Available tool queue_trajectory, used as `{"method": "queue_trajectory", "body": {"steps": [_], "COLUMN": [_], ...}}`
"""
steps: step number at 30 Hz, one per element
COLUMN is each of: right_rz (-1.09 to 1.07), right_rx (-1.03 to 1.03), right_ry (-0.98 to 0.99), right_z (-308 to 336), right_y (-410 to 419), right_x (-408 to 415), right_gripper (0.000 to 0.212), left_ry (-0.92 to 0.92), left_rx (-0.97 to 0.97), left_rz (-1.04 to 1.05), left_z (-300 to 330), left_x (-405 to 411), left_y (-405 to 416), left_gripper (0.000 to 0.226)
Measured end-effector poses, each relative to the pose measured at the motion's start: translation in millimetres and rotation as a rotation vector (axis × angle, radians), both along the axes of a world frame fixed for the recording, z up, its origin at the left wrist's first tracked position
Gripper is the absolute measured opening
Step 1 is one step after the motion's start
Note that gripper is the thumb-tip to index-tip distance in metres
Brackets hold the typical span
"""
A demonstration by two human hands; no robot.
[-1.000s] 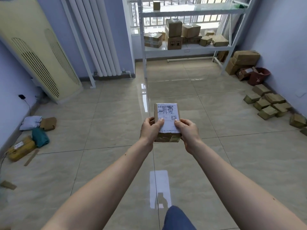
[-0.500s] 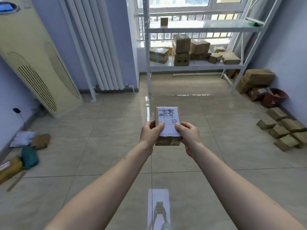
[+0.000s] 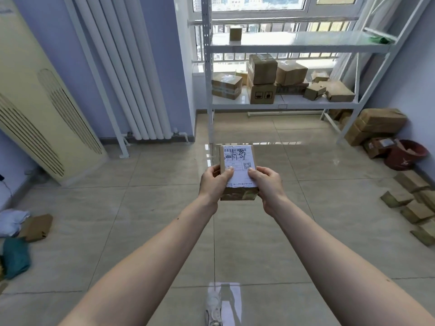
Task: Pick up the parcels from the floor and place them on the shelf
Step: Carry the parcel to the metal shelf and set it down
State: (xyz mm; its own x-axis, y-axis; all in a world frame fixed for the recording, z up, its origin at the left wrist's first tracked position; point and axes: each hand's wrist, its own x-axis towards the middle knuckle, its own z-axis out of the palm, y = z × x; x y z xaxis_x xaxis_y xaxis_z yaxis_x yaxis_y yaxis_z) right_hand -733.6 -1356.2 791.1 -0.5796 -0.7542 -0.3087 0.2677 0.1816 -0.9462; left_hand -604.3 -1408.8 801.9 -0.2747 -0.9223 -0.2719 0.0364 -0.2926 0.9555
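Note:
I hold a small brown cardboard parcel [image 3: 238, 161] with a white shipping label on top, out in front of me above the floor. My left hand [image 3: 213, 182] grips its left side and my right hand [image 3: 267, 184] grips its right side, thumbs on the label. Ahead stands a white metal shelf [image 3: 282, 105] by the window. Its lower board carries several brown boxes [image 3: 261, 81]. One small box [image 3: 235, 34] sits on the upper board.
More brown parcels [image 3: 409, 203] lie on the floor along the right wall, with bigger boxes [image 3: 379, 123] and a red bucket [image 3: 403, 155] near the shelf's right leg. Soft packages [image 3: 21, 234] lie at the left wall. An air conditioner unit [image 3: 35, 109] and a white radiator [image 3: 122, 74] stand at left.
The view has moved forward and tilted up, so the shelf looks closer and larger. Both hands keep the same grip on the parcel.

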Motion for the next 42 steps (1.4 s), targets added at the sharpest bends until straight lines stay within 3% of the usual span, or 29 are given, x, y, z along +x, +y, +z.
{"method": "queue_trajectory", "body": {"steps": [10,15,25,42], "right_rz": [-0.041,-0.047,-0.006,-0.010], "right_rx": [-0.029,-0.036,-0.066,-0.149], "right_ry": [0.013,0.007,0.014,0.067], "right_z": [21,22,36,76], "right_y": [-163,-234,-391,-645], "right_x": [-53,-94,-197,-332], "right_gripper": [0.022,0.033,0.031,0.012], "left_ry": [0.008,0.001,-0.007,0.015], "left_rx": [-0.018,-0.027,-0.067,-0.169], "left_rz": [-0.051,-0.081,-0.062,-0.103], "left_z": [21,20,34,74], "left_x": [-57,-96,-199,-331], "left_y": [-170,-242,-397,-649], "left_gripper": [0.033,0.037,0.038,0.034]}}
